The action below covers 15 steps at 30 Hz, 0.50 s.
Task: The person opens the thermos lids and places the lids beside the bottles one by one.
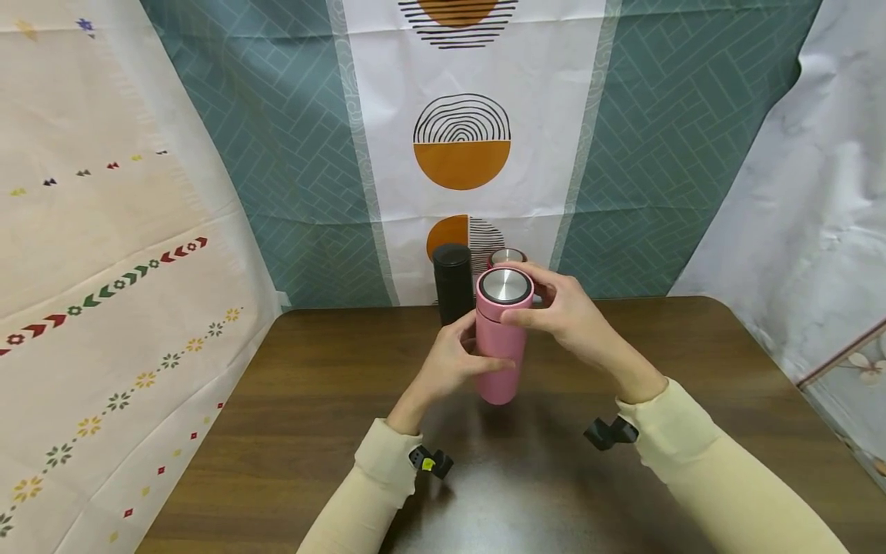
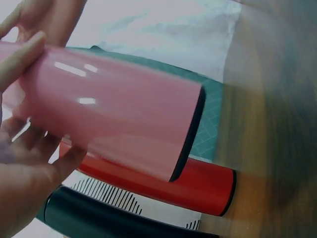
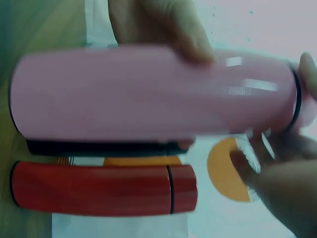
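Note:
Both hands hold a pink thermos bottle (image 1: 500, 346) upright in front of me, its silver-topped lid facing up. My left hand (image 1: 446, 362) grips the bottle's body, thumb across the front. Higher up, my right hand (image 1: 564, 312) grips it around the lid, with the thumb on the near side. In the left wrist view the dark-rimmed base of the pink thermos (image 2: 129, 111) hangs above the table. Behind it stand a black thermos (image 1: 453, 283) on the left and a red thermos (image 3: 99, 188), which the pink one mostly hides in the head view.
The brown wooden table (image 1: 332, 431) stretches to both sides. A patterned cloth (image 1: 277, 154) in teal and white hangs right behind its back edge. Pale printed cloth (image 1: 104, 269) hangs at the left, white cloth (image 1: 831, 192) at the right.

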Tool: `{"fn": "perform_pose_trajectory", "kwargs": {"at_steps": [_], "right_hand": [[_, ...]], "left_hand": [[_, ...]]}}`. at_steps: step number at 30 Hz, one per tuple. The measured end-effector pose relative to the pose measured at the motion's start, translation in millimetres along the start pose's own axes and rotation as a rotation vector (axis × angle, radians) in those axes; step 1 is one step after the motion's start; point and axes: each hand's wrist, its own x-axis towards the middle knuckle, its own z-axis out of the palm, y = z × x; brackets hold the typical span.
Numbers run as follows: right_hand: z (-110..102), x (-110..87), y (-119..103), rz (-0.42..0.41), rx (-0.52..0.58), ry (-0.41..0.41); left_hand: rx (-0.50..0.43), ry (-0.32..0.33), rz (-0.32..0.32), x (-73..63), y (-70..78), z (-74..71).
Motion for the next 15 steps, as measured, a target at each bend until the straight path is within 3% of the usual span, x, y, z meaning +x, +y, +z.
{"fn": "perform_pose_trajectory", "kwargs": {"at_steps": [4, 7, 10, 15], "right_hand": [[-9.9, 1.3, -0.3, -0.014, 0.089, -0.151], [-12.1, 1.5, -0.7, -0.013, 0.112, -0.196], [-8.2, 0.9, -0.9, -0.005, 0.105, -0.148], [4.1, -1.4, -0.8, -0.016, 0.022, 0.001]], "left_hand": [[-0.017, -0.068, 0.013, -1.5, 1.7, -2.7], [-0.025, -0.082, 0.027, -1.9, 3.3, -2.5], [-0.030, -0.041, 0.032, -1.6, 4.5, -0.9], [-0.004, 0.053, 0.022, -0.9, 3.5, 0.8]]}}
